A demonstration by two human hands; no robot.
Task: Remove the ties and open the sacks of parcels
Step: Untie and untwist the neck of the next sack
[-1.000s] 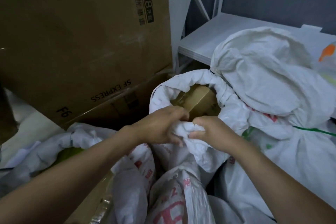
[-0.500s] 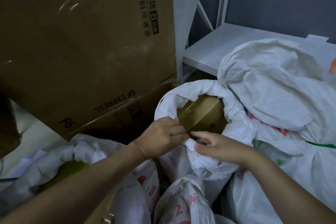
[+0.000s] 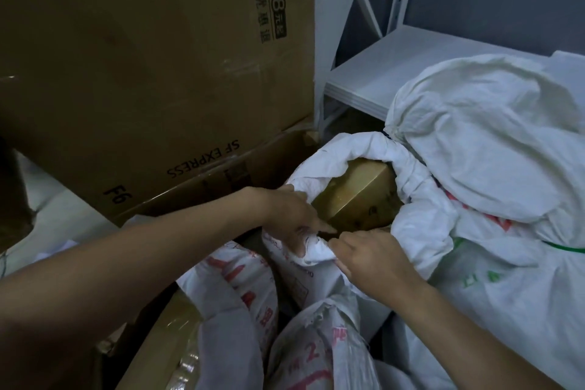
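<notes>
Beside grey shelving (image 3: pixel 395 73) and a tall carton (image 3: pixel 142 73), I saw my left hand (image 3: pixel 292 220) and right hand (image 3: pixel 373 260) pinching the near rim of the white sack (image 3: pixel 422 225), its open mouth lying just beyond both hands.

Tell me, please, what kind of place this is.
Probably a courier depot or parcel storeroom. A large cardboard box printed SF EXPRESS stands at the left, white woven sacks are piled in front, one open on a brown parcel, and a white metal shelf stands behind.
</notes>
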